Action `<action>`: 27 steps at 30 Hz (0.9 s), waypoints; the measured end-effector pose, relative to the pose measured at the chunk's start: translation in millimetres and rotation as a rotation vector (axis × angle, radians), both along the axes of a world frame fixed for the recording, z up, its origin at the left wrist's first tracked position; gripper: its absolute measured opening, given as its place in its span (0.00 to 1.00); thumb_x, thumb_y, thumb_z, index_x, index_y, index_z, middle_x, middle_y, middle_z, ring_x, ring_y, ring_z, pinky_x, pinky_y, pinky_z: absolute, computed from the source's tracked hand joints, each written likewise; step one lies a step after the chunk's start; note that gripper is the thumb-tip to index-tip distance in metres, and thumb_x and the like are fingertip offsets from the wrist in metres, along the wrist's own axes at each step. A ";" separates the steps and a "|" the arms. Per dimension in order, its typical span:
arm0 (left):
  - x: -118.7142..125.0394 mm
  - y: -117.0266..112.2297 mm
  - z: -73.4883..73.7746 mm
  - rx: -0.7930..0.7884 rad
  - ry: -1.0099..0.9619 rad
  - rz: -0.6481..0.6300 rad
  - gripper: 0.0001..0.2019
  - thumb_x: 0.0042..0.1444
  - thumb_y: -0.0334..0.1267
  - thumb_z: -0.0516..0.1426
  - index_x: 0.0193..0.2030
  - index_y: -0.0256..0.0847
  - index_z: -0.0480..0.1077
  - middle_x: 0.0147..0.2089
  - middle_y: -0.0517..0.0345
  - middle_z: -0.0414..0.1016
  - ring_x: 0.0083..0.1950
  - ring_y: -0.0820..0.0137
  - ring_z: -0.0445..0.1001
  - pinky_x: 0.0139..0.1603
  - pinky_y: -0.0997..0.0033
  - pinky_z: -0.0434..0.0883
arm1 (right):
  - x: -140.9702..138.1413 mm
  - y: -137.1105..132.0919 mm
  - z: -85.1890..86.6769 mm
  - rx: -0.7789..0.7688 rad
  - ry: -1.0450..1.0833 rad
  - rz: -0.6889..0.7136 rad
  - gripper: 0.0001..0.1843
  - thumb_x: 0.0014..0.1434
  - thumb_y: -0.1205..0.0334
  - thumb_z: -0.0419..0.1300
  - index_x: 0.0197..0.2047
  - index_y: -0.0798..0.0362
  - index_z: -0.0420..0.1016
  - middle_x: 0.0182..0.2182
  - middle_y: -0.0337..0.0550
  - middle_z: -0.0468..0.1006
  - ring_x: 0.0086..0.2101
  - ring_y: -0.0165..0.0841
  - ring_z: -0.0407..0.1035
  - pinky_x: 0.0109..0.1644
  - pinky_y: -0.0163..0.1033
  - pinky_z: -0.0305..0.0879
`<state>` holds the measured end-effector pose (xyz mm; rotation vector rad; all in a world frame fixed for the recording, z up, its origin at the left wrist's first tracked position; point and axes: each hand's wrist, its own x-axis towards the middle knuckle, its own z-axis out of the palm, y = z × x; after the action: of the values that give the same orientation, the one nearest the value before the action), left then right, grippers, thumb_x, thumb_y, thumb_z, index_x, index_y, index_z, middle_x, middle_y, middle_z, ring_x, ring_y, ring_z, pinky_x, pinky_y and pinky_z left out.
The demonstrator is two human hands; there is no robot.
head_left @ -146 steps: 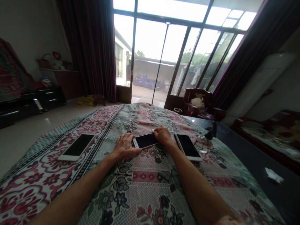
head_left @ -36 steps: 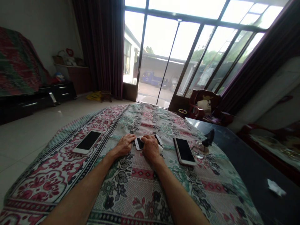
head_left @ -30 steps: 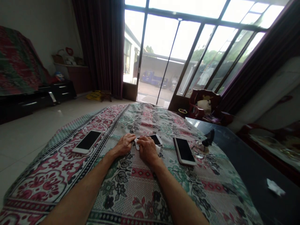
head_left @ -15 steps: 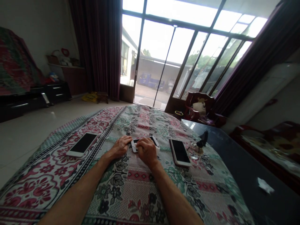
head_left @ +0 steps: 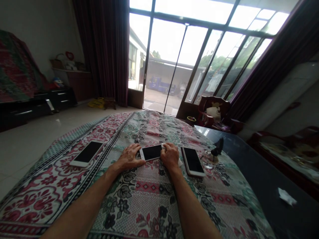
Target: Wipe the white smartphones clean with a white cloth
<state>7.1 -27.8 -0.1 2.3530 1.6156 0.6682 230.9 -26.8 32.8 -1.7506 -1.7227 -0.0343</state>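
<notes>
Middle smartphone point(head_left: 152, 153): smooth dark screen, white plastic-looking border. Tablecloth point(head_left: 154, 199): matt woven cloth. White wad point(head_left: 180, 163) just right: matt, paper or cloth unclear. Right, dark bench point(head_left: 259, 169): smooth, glossy. Left floor point(head_left: 17, 152): shiny tile.

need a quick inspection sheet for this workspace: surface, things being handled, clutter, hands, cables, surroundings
Surface: patterned cloth, slightly creased
Things handled: middle phone, lying flat, screen dark; white tissue or cloth, mostly hidden by a hand
Clutter: left phone; right phone; clear bottle with black top; crumpled white scrap
Hands: left hand at the middle phone's left end, grip unclear; right hand at its right end, with the white tissue or cloth
Cables: nothing seen
Surroundings: dark tabletop at right; chair; curtain; glass doors ahead
</notes>
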 end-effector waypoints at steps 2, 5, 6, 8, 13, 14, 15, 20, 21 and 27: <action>0.4 0.1 0.5 0.000 0.007 0.002 0.36 0.47 0.55 0.61 0.60 0.39 0.65 0.66 0.44 0.61 0.69 0.50 0.55 0.67 0.53 0.53 | -1.1 -0.6 1.0 -0.034 -0.037 0.010 0.13 0.55 0.68 0.58 0.42 0.52 0.81 0.47 0.46 0.77 0.47 0.40 0.65 0.52 0.40 0.56; -0.5 0.6 1.8 0.005 0.007 -0.012 0.34 0.48 0.54 0.61 0.60 0.39 0.66 0.66 0.43 0.62 0.68 0.50 0.55 0.67 0.52 0.53 | -2.5 -1.8 1.4 -0.052 -0.074 0.058 0.11 0.56 0.67 0.57 0.39 0.50 0.81 0.45 0.44 0.78 0.46 0.39 0.66 0.50 0.40 0.57; -1.1 0.8 2.1 0.008 0.007 -0.019 0.34 0.48 0.54 0.61 0.59 0.39 0.66 0.66 0.43 0.62 0.68 0.50 0.55 0.67 0.52 0.53 | -3.2 -2.6 1.4 -0.051 -0.080 0.072 0.11 0.56 0.68 0.57 0.38 0.50 0.81 0.44 0.44 0.78 0.45 0.39 0.66 0.49 0.39 0.57; -2.4 1.2 2.2 0.012 0.005 -0.037 0.34 0.48 0.53 0.62 0.59 0.38 0.66 0.66 0.43 0.62 0.68 0.50 0.56 0.67 0.52 0.54 | -5.7 -5.0 1.3 -0.041 -0.089 0.086 0.11 0.54 0.70 0.57 0.36 0.51 0.80 0.41 0.45 0.78 0.43 0.39 0.67 0.48 0.39 0.57; -4.1 3.3 0.2 0.040 -0.016 -0.049 0.33 0.46 0.53 0.62 0.58 0.39 0.67 0.65 0.43 0.64 0.67 0.51 0.57 0.66 0.52 0.54 | -17.5 -14.7 -0.6 0.001 -0.114 0.092 0.07 0.52 0.70 0.58 0.29 0.51 0.77 0.35 0.46 0.77 0.39 0.38 0.67 0.43 0.40 0.58; -4.1 3.9 -0.1 0.042 -0.020 -0.048 0.33 0.46 0.53 0.63 0.57 0.39 0.67 0.64 0.43 0.64 0.67 0.51 0.58 0.66 0.53 0.54 | -20.5 -16.8 -1.2 0.008 -0.118 0.104 0.07 0.51 0.70 0.58 0.28 0.51 0.76 0.35 0.46 0.76 0.39 0.38 0.66 0.43 0.39 0.58; -4.2 4.5 -0.3 0.042 -0.023 -0.049 0.34 0.45 0.53 0.63 0.57 0.38 0.67 0.64 0.43 0.64 0.67 0.51 0.58 0.66 0.53 0.54 | -23.5 -18.9 -1.7 0.015 -0.120 0.121 0.07 0.51 0.70 0.58 0.28 0.51 0.76 0.35 0.46 0.76 0.38 0.38 0.66 0.43 0.39 0.58; -6.1 7.1 -0.1 0.018 -0.021 -0.061 0.35 0.44 0.50 0.64 0.57 0.34 0.67 0.65 0.40 0.63 0.67 0.51 0.57 0.67 0.55 0.54 | -38.2 -28.9 -2.1 0.034 -0.121 0.237 0.08 0.50 0.71 0.57 0.27 0.52 0.76 0.34 0.46 0.75 0.37 0.37 0.66 0.43 0.39 0.59; -6.8 7.4 0.0 0.012 -0.022 -0.066 0.35 0.44 0.50 0.64 0.58 0.34 0.67 0.65 0.40 0.62 0.68 0.51 0.57 0.67 0.55 0.54 | -40.7 -30.5 -1.8 0.033 -0.126 0.254 0.08 0.50 0.71 0.57 0.27 0.52 0.76 0.33 0.46 0.75 0.37 0.37 0.65 0.43 0.39 0.59; -11.5 8.3 1.5 -0.029 -0.014 -0.107 0.34 0.45 0.47 0.64 0.59 0.37 0.65 0.67 0.42 0.60 0.69 0.53 0.54 0.68 0.54 0.52 | -49.3 -37.1 -0.4 0.021 -0.104 0.380 0.08 0.48 0.72 0.58 0.24 0.52 0.76 0.32 0.43 0.75 0.35 0.35 0.65 0.42 0.38 0.60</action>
<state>-4.5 -19.5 1.4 2.3890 1.4711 0.6337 181.6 -63.9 32.4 -1.4016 -2.0962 0.0242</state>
